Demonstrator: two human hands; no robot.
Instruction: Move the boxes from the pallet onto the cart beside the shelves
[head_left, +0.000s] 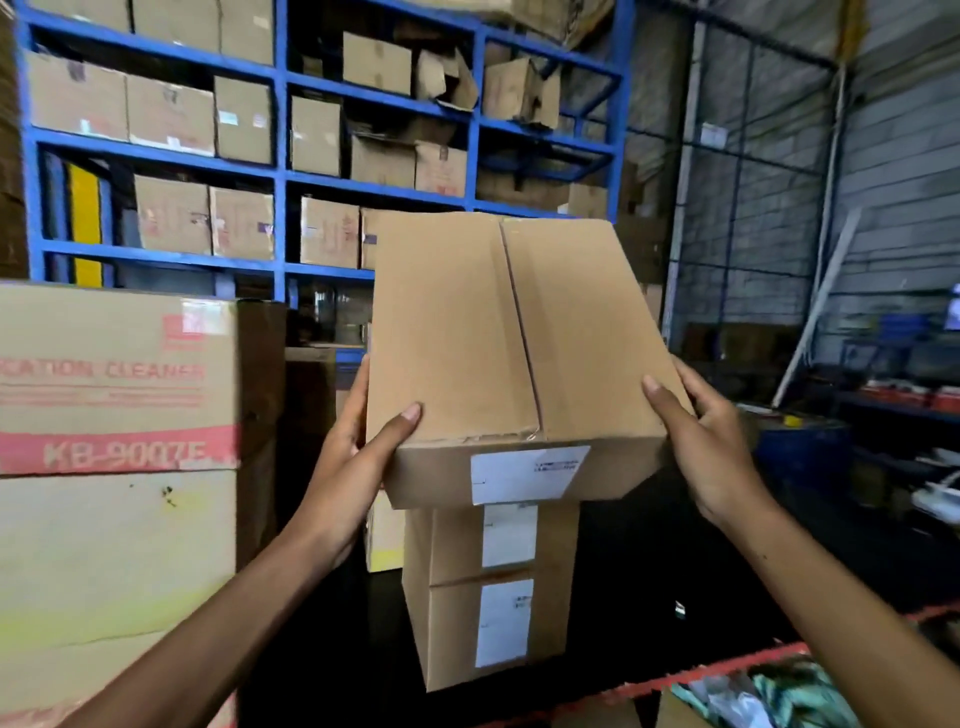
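A person's left hand (358, 457) and right hand (711, 441) are gripping a plain brown cardboard box (514, 332) by its near corners, thumbs lying on its taped top. It is hovering over a stack of two similar white-labelled cardboard boxes (493, 592) (whether touching is unclear). Tall blue metal shelves (283, 130) packed with cartons are standing behind, beside large red-printed cartons (114, 395) at left.

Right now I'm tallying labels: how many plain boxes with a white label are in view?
3: the held box, gripped by left hand and right hand; two stacked boxes beneath it. More may hide behind.
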